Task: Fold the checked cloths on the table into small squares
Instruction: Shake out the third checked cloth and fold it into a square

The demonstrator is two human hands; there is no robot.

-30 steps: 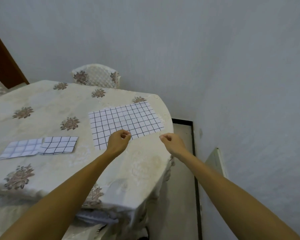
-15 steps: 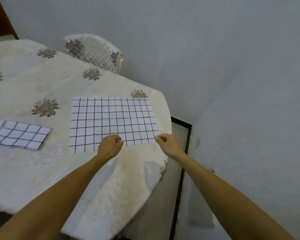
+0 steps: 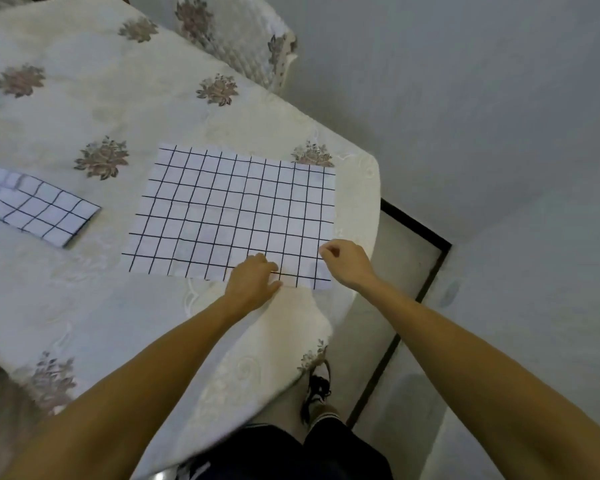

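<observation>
Checked cloth [image 3: 229, 213] lies spread flat on the table [image 3: 66, 306], just beyond the fingers, first fold not yet made; left hand [image 3: 252, 284] grips its near edge; right hand [image 3: 347, 265] is curled by the right edge, grip unclear; folded cloth [image 3: 49, 216] lies well left, seemingly done.

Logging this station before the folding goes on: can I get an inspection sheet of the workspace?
Surface: cream floral tablecloth covering the table.
Job's things: spread checked cloth lying flat near the table's right end; folded checked cloth to its left, apart.
Clutter: nothing seen.
Grips: left hand on the spread checked cloth's near edge; right hand curled at its near right corner; whether either pinches is unclear.
Cables: nothing seen.
Surroundings: covered chair beyond the table, grey wall, shoe on the floor.
</observation>
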